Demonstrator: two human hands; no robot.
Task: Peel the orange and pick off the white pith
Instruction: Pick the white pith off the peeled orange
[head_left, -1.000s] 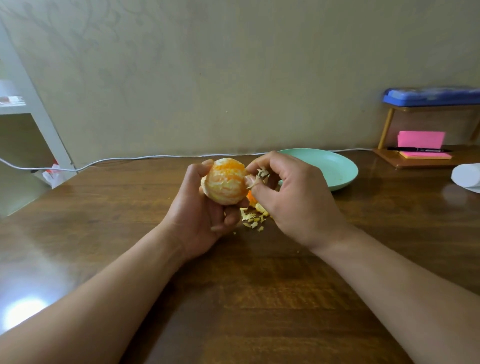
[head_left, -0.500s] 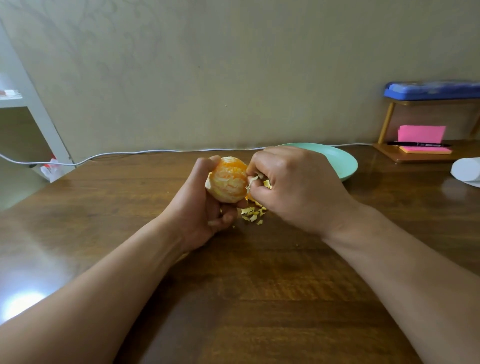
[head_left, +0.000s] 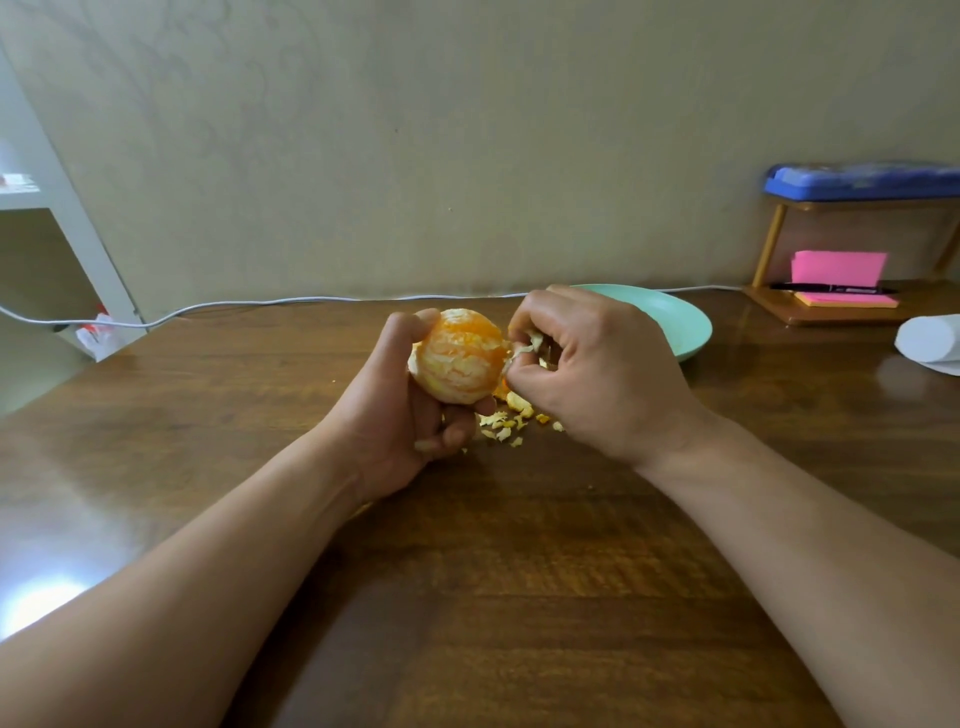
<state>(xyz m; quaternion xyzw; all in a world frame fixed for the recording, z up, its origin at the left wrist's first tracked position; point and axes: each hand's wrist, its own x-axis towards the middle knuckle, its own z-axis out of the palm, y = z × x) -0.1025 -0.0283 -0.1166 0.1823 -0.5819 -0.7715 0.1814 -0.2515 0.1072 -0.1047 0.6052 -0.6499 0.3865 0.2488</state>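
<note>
A peeled orange (head_left: 460, 356), streaked with white pith, is held a little above the wooden table (head_left: 519, 597). My left hand (head_left: 400, 405) grips it from the left and below, thumb on top. Against the fruit's right side, my right hand (head_left: 597, 374) pinches a pale strip of pith (head_left: 527, 347) between thumb and forefinger. Small scraps of peel and pith (head_left: 511, 418) lie on the table under both hands.
A mint-green plate (head_left: 680, 322) sits just behind my right hand. At the far right stand a small wooden shelf with pink sticky notes (head_left: 839, 270), a pen and a blue case (head_left: 862, 179), and a white paper roll (head_left: 930, 340). A white cable (head_left: 260, 303) runs along the wall.
The orange has turned slightly in my left hand. My right hand has drawn a strip of pith away from the fruit's right side.
</note>
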